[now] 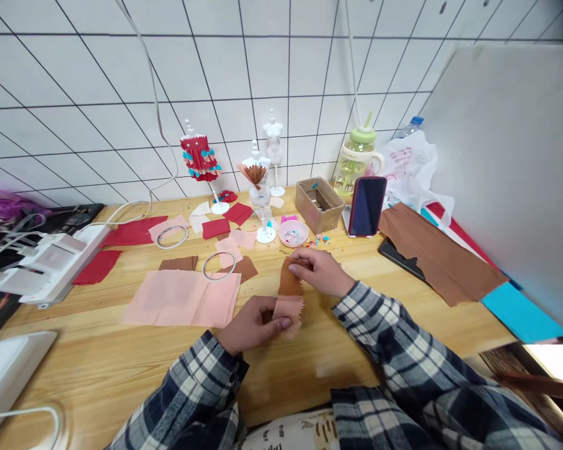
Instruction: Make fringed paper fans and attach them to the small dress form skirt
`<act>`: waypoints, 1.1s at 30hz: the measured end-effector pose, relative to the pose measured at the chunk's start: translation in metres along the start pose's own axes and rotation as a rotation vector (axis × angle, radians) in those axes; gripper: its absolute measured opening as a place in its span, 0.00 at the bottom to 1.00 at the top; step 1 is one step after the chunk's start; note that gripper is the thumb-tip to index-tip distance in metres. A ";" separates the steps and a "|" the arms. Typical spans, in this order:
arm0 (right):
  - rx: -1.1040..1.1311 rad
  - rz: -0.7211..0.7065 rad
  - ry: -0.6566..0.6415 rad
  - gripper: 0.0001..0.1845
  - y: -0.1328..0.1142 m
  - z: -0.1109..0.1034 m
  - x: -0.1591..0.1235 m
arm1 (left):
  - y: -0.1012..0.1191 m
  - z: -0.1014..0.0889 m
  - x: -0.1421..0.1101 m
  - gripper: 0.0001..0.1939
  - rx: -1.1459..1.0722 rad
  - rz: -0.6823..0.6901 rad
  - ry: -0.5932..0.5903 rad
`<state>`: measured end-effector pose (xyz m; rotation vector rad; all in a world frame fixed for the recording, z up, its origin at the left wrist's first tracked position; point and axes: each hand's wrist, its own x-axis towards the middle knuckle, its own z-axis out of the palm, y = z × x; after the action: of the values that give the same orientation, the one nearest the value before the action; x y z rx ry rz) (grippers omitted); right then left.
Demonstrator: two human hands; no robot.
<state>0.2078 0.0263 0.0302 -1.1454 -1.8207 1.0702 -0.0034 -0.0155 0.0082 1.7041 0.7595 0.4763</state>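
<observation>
Between thumb and fingers, my left hand (pixel 250 325) pinches a small pink crepe paper piece (pixel 290 306) with a zigzag right edge. My right hand (pixel 322 272) grips the top of a brown crepe paper strip (pixel 289 282), which hangs toward the pink piece and partly overlaps it. Whether the two are joined cannot be made out. Left of my hands lies a large pink sheet (pixel 169 297), with a silver ring (pixel 219 279) on its upper edge. Beyond stands a small white mannequin (pixel 261 195) wearing a brown and pink pleated paper fan (pixel 255 175).
A mannequin in a red dress (pixel 199 159) and a bare one (pixel 274 140) stand behind. A pink dish of sequins (pixel 293 234), cardboard box (pixel 319 206), upright phone (pixel 368 206) and jug (pixel 356 159) line the back. Brown sheets (pixel 443 256) lie right; a power strip (pixel 75 265) left.
</observation>
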 end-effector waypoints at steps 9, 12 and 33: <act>0.238 0.106 0.199 0.11 0.033 0.016 0.021 | -0.010 -0.018 0.001 0.18 0.022 -0.163 0.450; 0.296 0.100 0.255 0.14 0.035 0.014 0.005 | -0.016 -0.022 0.002 0.15 0.154 -0.210 0.651; -0.542 -0.195 0.203 0.10 0.028 0.026 -0.042 | -0.008 0.012 0.009 0.07 0.887 0.100 0.339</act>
<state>0.2089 -0.0119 -0.0116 -1.2883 -2.0629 0.3354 0.0094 -0.0165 -0.0034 2.5249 1.2530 0.5444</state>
